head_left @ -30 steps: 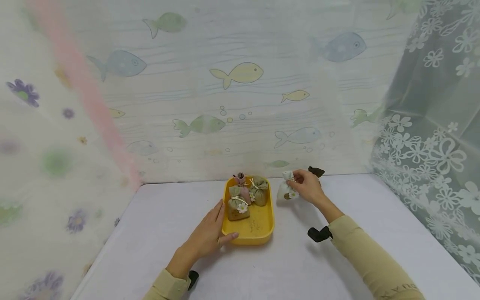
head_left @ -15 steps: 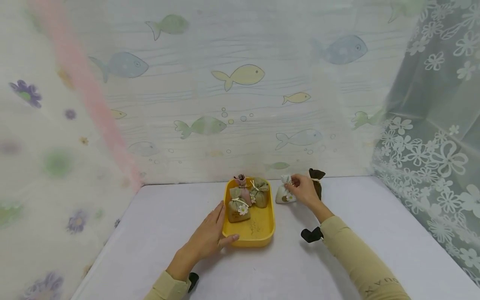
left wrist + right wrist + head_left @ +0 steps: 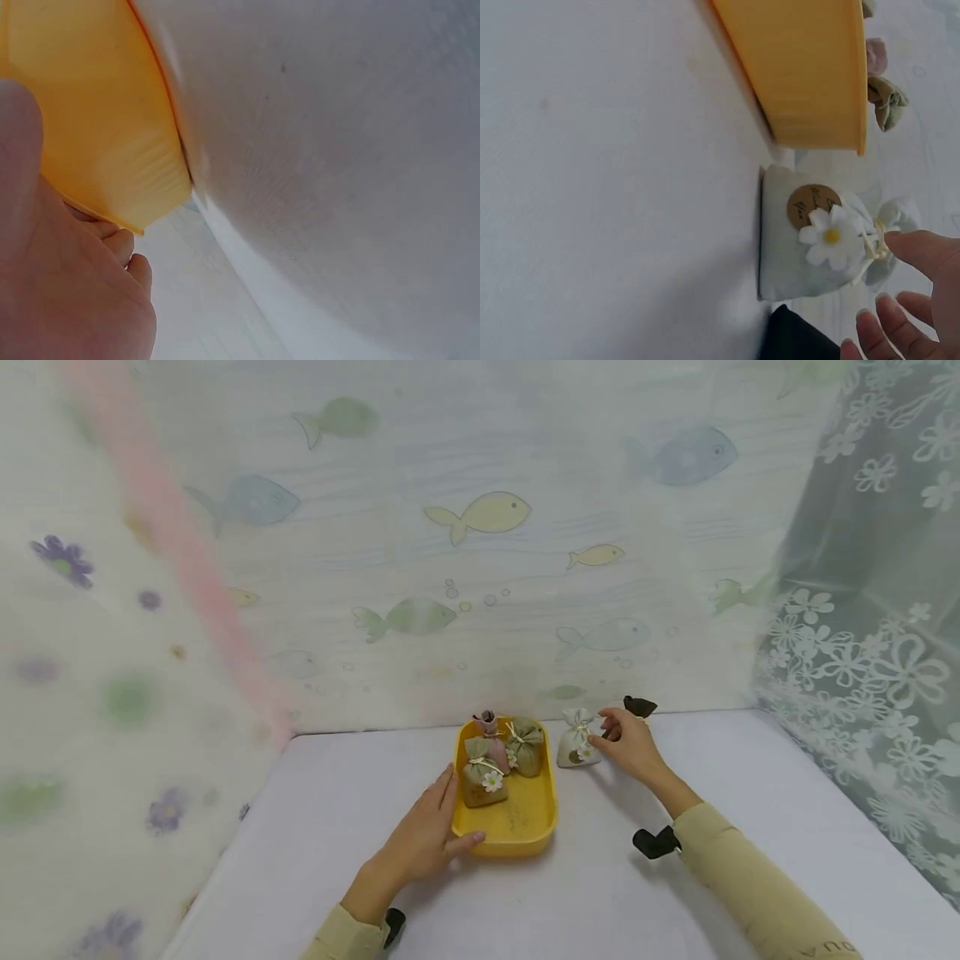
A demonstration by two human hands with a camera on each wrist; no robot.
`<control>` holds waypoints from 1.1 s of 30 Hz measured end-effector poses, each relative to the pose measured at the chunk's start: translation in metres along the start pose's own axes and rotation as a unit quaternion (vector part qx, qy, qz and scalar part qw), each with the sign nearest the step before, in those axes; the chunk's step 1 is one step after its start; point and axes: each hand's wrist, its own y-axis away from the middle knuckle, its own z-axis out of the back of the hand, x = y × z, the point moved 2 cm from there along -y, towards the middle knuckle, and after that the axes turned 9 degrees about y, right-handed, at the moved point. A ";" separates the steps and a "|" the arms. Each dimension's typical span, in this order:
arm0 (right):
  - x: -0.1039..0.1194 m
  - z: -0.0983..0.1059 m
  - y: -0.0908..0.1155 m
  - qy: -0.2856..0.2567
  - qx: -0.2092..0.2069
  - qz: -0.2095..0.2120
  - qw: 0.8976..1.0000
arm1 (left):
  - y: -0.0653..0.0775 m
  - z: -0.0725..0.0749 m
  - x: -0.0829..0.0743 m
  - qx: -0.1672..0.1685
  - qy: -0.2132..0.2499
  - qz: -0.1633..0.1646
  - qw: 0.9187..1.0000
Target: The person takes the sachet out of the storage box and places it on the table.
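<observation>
A white drawstring sachet (image 3: pixel 579 743) with a daisy and a round brown tag stands upright on the table, right of a yellow tray (image 3: pixel 528 835). My right hand (image 3: pixel 630 745) is beside its tied neck; in the right wrist view the thumb is at the string, perhaps touching, while the other fingers are spread away. My left hand (image 3: pixel 423 831) rests on the tray's near left corner, fingers straight along the left side and thumb over the front rim. Inside the tray are a tan sachet (image 3: pixel 480 777) with a daisy, a pink sachet (image 3: pixel 493 750) and an olive sachet (image 3: pixel 527 752).
Behind my right hand a dark brown sachet (image 3: pixel 640 706) stands, mostly hidden. A white cloth covers the table (image 3: pixel 315 827). A fish-print curtain (image 3: pixel 480 568) hangs at the back edge, with a lace-patterned curtain (image 3: pixel 885 668) on the right.
The white sachet, earlier gripped at its neck, has come to stand upright on the table. My right hand has loosened and drawn slightly right. My left hand stays at the tray.
</observation>
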 end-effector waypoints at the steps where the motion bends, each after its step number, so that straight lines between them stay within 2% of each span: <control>1: 0.000 0.002 0.002 -0.002 -0.001 0.002 1.000 | 0.000 0.000 0.000 -0.001 -0.004 0.001 1.000; 6: 0.004 0.005 0.012 -0.006 -0.008 0.010 1.000 | 0.003 0.001 0.001 0.003 -0.002 0.002 1.000; 11: 0.015 0.004 0.021 -0.015 -0.006 0.026 1.000 | 0.007 0.001 0.001 0.012 0.002 0.005 1.000; 15: 0.028 0.008 0.022 -0.024 -0.002 0.042 0.999 | 0.005 0.001 -0.001 0.013 0.005 0.000 1.000; 23: 0.053 0.007 0.025 -0.044 0.027 0.059 0.997 | 0.001 -0.001 0.000 0.012 0.009 0.005 1.000; 28: 0.066 0.004 0.027 -0.055 0.043 0.086 0.994 | 0.000 0.000 0.000 0.007 0.007 -0.001 1.000; 33: 0.079 -0.004 0.028 -0.067 0.085 0.099 0.989 | 0.001 0.002 -0.001 0.009 0.002 0.000 1.000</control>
